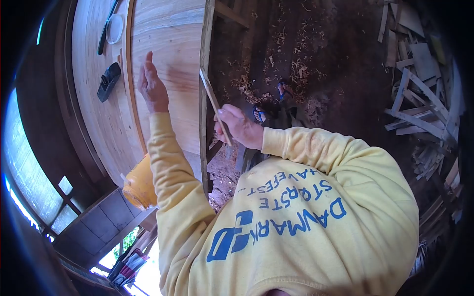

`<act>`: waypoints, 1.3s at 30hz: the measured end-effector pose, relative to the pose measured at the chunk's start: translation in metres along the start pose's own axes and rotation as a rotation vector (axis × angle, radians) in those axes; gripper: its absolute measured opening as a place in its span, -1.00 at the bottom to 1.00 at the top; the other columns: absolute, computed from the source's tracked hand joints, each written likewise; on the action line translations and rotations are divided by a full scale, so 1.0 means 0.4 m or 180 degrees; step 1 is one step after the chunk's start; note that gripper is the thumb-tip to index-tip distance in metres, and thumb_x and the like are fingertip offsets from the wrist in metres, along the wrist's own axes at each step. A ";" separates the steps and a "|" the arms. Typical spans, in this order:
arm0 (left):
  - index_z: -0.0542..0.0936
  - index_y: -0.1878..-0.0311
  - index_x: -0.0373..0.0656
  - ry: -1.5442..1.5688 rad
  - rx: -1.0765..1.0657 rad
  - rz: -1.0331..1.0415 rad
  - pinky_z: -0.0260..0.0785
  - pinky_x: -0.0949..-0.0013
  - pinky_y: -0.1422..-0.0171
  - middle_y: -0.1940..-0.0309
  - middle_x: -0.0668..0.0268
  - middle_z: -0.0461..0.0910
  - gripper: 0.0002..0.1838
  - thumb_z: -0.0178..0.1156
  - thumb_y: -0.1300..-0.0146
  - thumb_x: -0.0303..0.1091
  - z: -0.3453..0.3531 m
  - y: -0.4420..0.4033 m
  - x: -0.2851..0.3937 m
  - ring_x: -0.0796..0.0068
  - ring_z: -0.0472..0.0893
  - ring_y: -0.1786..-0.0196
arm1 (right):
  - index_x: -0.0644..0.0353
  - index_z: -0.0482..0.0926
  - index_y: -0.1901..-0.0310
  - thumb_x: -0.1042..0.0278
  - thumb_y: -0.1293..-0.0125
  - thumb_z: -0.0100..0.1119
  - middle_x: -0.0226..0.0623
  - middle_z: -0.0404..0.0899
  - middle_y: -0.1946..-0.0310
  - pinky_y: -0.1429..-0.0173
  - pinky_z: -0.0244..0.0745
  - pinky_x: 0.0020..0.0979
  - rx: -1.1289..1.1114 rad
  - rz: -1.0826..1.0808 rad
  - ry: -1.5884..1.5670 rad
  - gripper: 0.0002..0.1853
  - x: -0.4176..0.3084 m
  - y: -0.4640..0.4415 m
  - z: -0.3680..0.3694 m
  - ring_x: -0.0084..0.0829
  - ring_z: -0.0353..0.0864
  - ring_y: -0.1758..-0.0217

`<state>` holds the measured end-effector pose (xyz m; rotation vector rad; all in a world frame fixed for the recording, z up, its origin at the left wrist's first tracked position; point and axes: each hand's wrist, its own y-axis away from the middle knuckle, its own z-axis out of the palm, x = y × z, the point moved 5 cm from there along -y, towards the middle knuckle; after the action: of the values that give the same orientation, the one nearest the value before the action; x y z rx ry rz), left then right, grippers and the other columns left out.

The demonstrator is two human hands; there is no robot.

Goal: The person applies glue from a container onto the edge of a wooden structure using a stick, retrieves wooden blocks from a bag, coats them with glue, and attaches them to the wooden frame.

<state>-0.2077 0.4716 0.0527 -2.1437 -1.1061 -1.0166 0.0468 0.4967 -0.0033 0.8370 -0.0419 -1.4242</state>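
Note:
My left hand (pixel 155 89) is over the pale wooden board on the bench, its fingers stretched out and holding nothing; whether it touches the board I cannot tell. In my right hand (pixel 239 126), beside the bench's near edge, is a thin wooden stick (pixel 211 92) with a whitish far end, gripped near its lower part. The stick slants up toward the board's edge (pixel 203 49). Left of my left hand a long thin wooden strip (pixel 130 89) runs along the board. Beyond the strip rests a small black hand plane (pixel 108 82).
Farther up the board are a round clear dish (pixel 114 28) and a long dark tool (pixel 104 34). A yellow container (pixel 139 185) stands by my left forearm. Wood shavings (pixel 296 59) litter the dark floor around my feet. Scrap wood (pixel 419 98) is piled at the right.

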 end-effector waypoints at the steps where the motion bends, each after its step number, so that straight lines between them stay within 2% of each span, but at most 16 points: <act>1: 0.52 -0.33 -0.34 0.0275 0.0109 -0.0106 0.24 0.23 -0.49 -0.27 0.06 0.57 -0.44 -0.09 -0.61 -0.02 -0.030 0.072 0.004 0.27 0.49 -0.37 | 0.19 0.39 0.14 0.10 -0.59 -0.17 -0.31 0.45 0.46 0.47 0.39 -0.46 0.0027 0.0231 -0.0124 -0.69 0.017 0.024 -0.008 -0.49 0.47 0.53; 4: 0.59 -0.21 -0.37 0.0503 0.0235 -0.0452 0.34 0.23 -0.39 -0.17 0.08 0.64 -0.49 -0.04 -0.60 -0.07 -0.142 0.321 -0.011 0.29 0.57 -0.26 | 0.19 0.41 0.16 0.08 -0.58 -0.16 -0.38 0.40 0.49 0.54 0.26 -0.47 0.0226 0.0025 -0.0335 -0.68 0.004 0.005 -0.065 -0.56 0.35 0.59; 6: 0.64 -0.11 -0.35 0.0486 0.0245 -0.0720 0.45 0.31 -0.20 0.02 0.17 0.71 -0.59 0.04 -0.58 -0.16 -0.214 0.506 -0.041 0.38 0.65 -0.06 | 0.20 0.41 0.16 0.08 -0.57 -0.16 -0.39 0.41 0.48 0.54 0.25 -0.48 0.0230 -0.0195 -0.0516 -0.67 -0.028 -0.033 -0.076 -0.57 0.34 0.60; 10: 0.70 0.13 -0.28 0.0399 0.0307 -0.1255 0.44 0.43 0.10 0.29 0.30 0.71 -0.73 0.15 -0.51 -0.26 -0.368 0.816 -0.097 0.56 0.61 0.22 | 0.22 0.42 0.15 0.06 -0.55 -0.15 -0.36 0.42 0.48 0.52 0.30 -0.44 0.0332 -0.0154 -0.0114 -0.65 0.025 -0.031 -0.003 -0.50 0.39 0.59; 12: 0.70 0.19 -0.26 0.0310 0.0715 -0.1809 0.45 0.43 0.17 0.35 0.31 0.69 -0.77 0.16 -0.48 -0.30 -0.462 0.934 -0.137 0.57 0.62 0.25 | 0.21 0.41 0.14 0.03 -0.54 -0.14 -0.34 0.42 0.50 0.54 0.31 -0.42 0.0186 0.0186 -0.0154 -0.64 0.109 0.034 0.040 -0.48 0.40 0.60; 14: 0.69 0.17 -0.25 0.0248 0.1498 -0.2142 0.48 0.43 0.20 0.38 0.31 0.67 -0.80 0.17 -0.46 -0.34 -0.545 1.011 -0.182 0.54 0.63 0.28 | 0.19 0.40 0.15 0.02 -0.54 -0.13 -0.35 0.41 0.49 0.57 0.28 -0.42 0.0274 0.0302 -0.0044 -0.65 0.144 0.077 0.021 -0.49 0.38 0.62; 15: 0.66 0.04 -0.24 0.0541 0.2001 -0.2070 0.52 0.42 0.13 0.31 0.31 0.68 -0.80 0.19 -0.44 -0.33 -0.578 1.049 -0.228 0.51 0.65 0.23 | 0.18 0.40 0.16 0.03 -0.54 -0.12 -0.36 0.41 0.49 0.58 0.25 -0.44 0.0329 0.0124 0.0026 -0.66 0.138 0.070 -0.006 -0.51 0.37 0.63; 16: 0.53 -0.24 -0.22 0.0634 0.2088 -0.2077 0.50 0.33 -0.13 0.02 0.17 0.65 -0.63 0.21 -0.41 -0.36 -0.604 1.057 -0.251 0.39 0.63 -0.03 | 0.18 0.40 0.16 0.03 -0.54 -0.12 -0.38 0.41 0.50 0.60 0.23 -0.45 0.0380 -0.0046 0.0086 -0.66 0.115 0.059 -0.012 -0.52 0.36 0.64; 18: 0.33 -0.42 -0.21 0.0539 0.2001 -0.1530 0.35 0.21 -0.38 -0.25 0.09 0.49 -0.39 0.29 -0.33 -0.40 -0.614 1.035 -0.251 0.28 0.48 -0.30 | 0.18 0.40 0.16 0.10 -0.53 -0.08 -0.36 0.40 0.49 0.62 0.18 -0.48 0.0712 -0.0537 0.0484 -0.71 0.043 0.017 -0.035 -0.56 0.32 0.65; 21: 0.22 -0.47 -0.23 0.1201 0.1557 -0.0764 0.19 0.14 -0.52 -0.38 0.07 0.36 -0.23 0.35 -0.24 -0.46 -0.595 0.937 -0.205 0.23 0.35 -0.42 | 0.16 0.40 0.17 0.09 -0.53 -0.09 -0.36 0.40 0.48 0.61 0.20 -0.49 0.0953 -0.0709 0.0944 -0.72 -0.018 -0.055 -0.060 -0.56 0.33 0.64; 23: 0.21 -0.47 -0.21 0.1337 0.1605 -0.0678 0.20 0.18 -0.50 -0.35 0.12 0.39 -0.23 0.37 -0.25 -0.43 -0.592 0.923 -0.204 0.24 0.37 -0.41 | 0.14 0.39 0.18 0.08 -0.53 -0.09 -0.36 0.40 0.48 0.61 0.20 -0.50 0.1140 -0.0509 0.1291 -0.72 -0.002 -0.069 -0.057 -0.56 0.33 0.63; 26: 0.21 -0.45 -0.21 0.1494 0.1507 -0.0772 0.19 0.20 -0.50 -0.36 0.14 0.39 -0.24 0.38 -0.26 -0.42 -0.609 0.912 -0.252 0.27 0.36 -0.43 | 0.12 0.39 0.21 0.05 -0.56 -0.10 -0.38 0.39 0.48 0.61 0.18 -0.50 0.0808 -0.0315 0.1488 -0.70 0.051 0.026 -0.055 -0.60 0.29 0.63; 29: 0.23 -0.45 -0.22 0.1557 0.1373 -0.0676 0.18 0.21 -0.51 -0.37 0.14 0.39 -0.26 0.38 -0.27 -0.41 -0.610 0.889 -0.260 0.29 0.36 -0.43 | 0.12 0.40 0.21 0.04 -0.57 -0.11 -0.38 0.39 0.48 0.62 0.17 -0.51 0.1235 -0.0674 0.1357 -0.69 0.004 0.036 -0.127 -0.61 0.29 0.63; 32: 0.21 -0.47 -0.25 0.1626 0.1213 -0.0568 0.18 0.22 -0.51 -0.38 0.12 0.38 -0.23 0.38 -0.25 -0.46 -0.590 0.829 -0.261 0.29 0.36 -0.42 | 0.12 0.40 0.22 0.03 -0.57 -0.08 -0.39 0.39 0.47 0.59 0.21 -0.53 0.1175 -0.1160 0.1682 -0.68 -0.124 -0.020 -0.120 -0.60 0.31 0.60; 36: 0.22 -0.49 -0.27 0.1714 0.1127 -0.0503 0.17 0.24 -0.50 -0.39 0.11 0.37 -0.22 0.38 -0.26 -0.46 -0.527 0.749 -0.208 0.30 0.36 -0.42 | 0.11 0.41 0.21 0.02 -0.57 -0.11 -0.40 0.41 0.46 0.59 0.21 -0.52 0.1353 -0.1133 0.1792 -0.67 -0.214 -0.148 -0.123 -0.60 0.32 0.61; 39: 0.26 -0.48 -0.29 0.1792 0.1071 -0.0593 0.16 0.25 -0.51 -0.38 0.12 0.38 -0.25 0.37 -0.29 -0.45 -0.477 0.705 -0.202 0.32 0.36 -0.42 | 0.13 0.41 0.23 0.03 -0.55 -0.11 -0.38 0.42 0.48 0.58 0.26 -0.49 0.1167 -0.0954 0.1731 -0.67 -0.156 -0.154 -0.121 -0.56 0.32 0.61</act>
<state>-0.0747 0.1484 0.0701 -1.3873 -1.1045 -1.3043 0.0066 0.5794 -0.0428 1.5655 0.2531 -1.4397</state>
